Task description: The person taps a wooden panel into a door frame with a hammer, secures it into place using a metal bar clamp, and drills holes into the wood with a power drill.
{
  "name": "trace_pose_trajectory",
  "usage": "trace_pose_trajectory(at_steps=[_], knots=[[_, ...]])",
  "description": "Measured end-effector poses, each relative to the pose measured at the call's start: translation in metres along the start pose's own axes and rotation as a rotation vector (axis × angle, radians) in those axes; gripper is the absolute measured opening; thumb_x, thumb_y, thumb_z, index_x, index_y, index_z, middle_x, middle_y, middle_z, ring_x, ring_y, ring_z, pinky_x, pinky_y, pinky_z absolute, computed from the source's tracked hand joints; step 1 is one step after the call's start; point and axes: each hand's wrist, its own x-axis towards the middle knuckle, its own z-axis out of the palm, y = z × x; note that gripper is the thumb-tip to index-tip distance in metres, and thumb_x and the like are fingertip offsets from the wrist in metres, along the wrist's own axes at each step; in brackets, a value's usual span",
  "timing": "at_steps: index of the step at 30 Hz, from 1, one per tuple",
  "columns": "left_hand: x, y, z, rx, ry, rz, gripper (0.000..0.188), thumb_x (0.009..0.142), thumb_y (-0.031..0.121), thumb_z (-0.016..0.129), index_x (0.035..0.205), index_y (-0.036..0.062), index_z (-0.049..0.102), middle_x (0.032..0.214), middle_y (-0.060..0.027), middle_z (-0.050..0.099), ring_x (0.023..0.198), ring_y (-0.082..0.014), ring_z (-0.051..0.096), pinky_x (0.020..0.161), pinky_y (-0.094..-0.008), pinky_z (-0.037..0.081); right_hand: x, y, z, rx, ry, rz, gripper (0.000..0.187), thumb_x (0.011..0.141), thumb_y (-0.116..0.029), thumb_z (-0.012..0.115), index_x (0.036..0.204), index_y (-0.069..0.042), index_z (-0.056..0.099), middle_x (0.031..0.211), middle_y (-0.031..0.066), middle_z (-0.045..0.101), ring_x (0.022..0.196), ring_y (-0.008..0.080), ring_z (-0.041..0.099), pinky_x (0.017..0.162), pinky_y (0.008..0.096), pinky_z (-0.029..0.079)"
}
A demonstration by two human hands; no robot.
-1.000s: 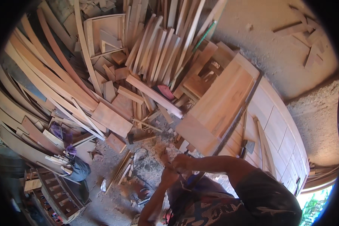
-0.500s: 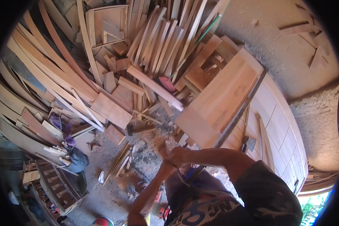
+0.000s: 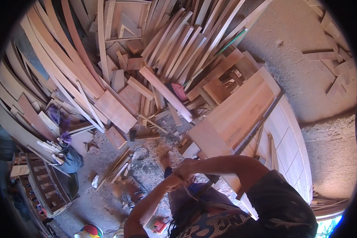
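My left hand (image 3: 172,182) and my right hand (image 3: 186,168) are closed and pressed together in front of my waist, the right one just beyond the left. Whatever their fingers grip is too hidden to name. Beside my right wrist, a dark metal piece (image 3: 212,179) juts out from under the forearm. Past my right forearm lies a large wooden panel (image 3: 238,115) made of joined boards. A long dark metal bar (image 3: 260,121) runs along the panel's right edge.
Curved planks (image 3: 63,59) and upright wood strips (image 3: 178,47) crowd the far left and back. A slatted wooden piece (image 3: 47,184) stands at left near a dark bag (image 3: 72,158). Loose sticks (image 3: 117,166), a cable (image 3: 141,182) and a red tool (image 3: 159,225) lie on the dusty floor.
The whole view has shifted slightly. My joined hands sit a little lower and nearer to my body, and the dark metal piece beside my right wrist now shows.
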Motion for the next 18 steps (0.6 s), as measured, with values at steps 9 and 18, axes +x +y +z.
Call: trace_pose_trajectory(at_steps=[9, 18], knots=[[-0.001, -0.014, 0.005, 1.113, 0.693, 0.624, 0.023, 0.081, 0.019, 0.069, 0.098, 0.0038, 0.070, 0.097, -0.0192, 0.071, 0.094, -0.0323, 0.069, 0.081, -0.0417, 0.054, -0.005, -0.005, 0.020, -0.023, 0.398, 0.091, 0.051, 0.089, -0.034, 0.057, 0.136, -0.017, 0.049, 0.092, 0.0151, 0.071, 0.092, 0.0339, 0.070, 0.074, 0.0464, 0.055], [0.003, 0.001, -0.008, -0.199, -0.118, -0.031, 0.020, 0.085, 0.008, 0.074, 0.104, 0.0036, 0.072, 0.051, 0.0040, 0.046, 0.036, -0.0045, 0.034, 0.035, -0.0224, 0.022, 0.004, -0.001, -0.011, -0.006, -0.208, 0.020, 0.053, 0.080, -0.031, 0.067, 0.127, -0.007, 0.060, 0.110, 0.0130, 0.071, 0.098, 0.0309, 0.068, 0.078, 0.0388, 0.055]])
